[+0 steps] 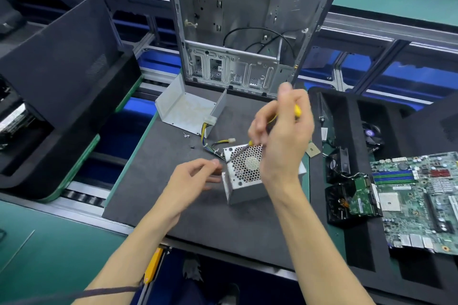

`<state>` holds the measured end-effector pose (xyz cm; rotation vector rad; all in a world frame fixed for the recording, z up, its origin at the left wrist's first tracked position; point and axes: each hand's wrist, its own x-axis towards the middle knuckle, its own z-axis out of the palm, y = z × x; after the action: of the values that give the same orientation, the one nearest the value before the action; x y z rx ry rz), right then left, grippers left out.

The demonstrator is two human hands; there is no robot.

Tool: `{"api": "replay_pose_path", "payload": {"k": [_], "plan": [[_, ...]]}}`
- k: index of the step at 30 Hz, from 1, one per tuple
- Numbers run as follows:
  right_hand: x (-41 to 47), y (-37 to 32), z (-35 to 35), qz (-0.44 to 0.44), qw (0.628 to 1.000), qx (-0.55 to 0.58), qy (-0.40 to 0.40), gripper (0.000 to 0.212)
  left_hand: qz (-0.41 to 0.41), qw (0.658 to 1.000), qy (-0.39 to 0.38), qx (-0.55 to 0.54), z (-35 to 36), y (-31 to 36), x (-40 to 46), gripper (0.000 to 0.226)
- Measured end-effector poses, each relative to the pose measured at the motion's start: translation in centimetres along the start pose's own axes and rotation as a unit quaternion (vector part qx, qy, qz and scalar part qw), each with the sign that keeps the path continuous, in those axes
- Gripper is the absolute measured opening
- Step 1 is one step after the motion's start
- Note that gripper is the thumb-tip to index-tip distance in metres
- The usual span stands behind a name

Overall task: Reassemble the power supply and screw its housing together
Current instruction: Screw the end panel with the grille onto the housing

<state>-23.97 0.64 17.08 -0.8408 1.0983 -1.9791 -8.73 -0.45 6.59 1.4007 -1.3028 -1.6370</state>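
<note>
Right hand (282, 131) grips a yellow screwdriver (297, 110), tip on the power supply (244, 176); left hand (195, 176), fingers relaxed, sits at its nine o'clock.

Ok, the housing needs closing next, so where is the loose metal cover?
Head view: the metal cover lies open side up on the dark mat, behind and left of the power supply.
</note>
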Motion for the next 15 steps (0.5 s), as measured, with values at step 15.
{"api": "replay_pose_path", "payload": {"k": [15], "plan": [[7.7,5.0,1.6,0.255,0.877,0.381,0.144,0.039,0.023,0.947,0.107,0.302,-5.2,-3.6,10.3,0.014]]}}
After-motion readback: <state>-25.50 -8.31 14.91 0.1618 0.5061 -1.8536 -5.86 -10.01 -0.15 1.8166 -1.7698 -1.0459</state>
